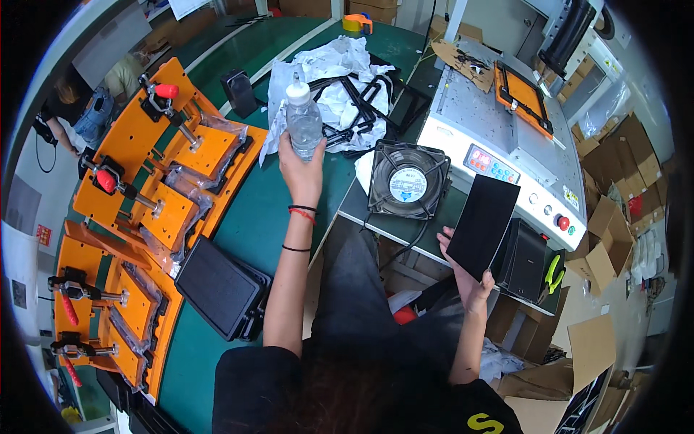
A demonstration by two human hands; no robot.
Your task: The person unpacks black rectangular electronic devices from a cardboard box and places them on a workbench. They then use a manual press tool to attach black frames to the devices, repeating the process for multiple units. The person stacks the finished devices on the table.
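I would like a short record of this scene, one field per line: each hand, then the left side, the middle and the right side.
Left hand: holds a clear bottle with a white top
Right hand: holds a flat black panel
Left side: orange clamp fixtures with red handles; black stack on green table
Middle: fan; beyond it, black frames on crumpled white sheets
Right side: pale machine with red button; green-handled tool
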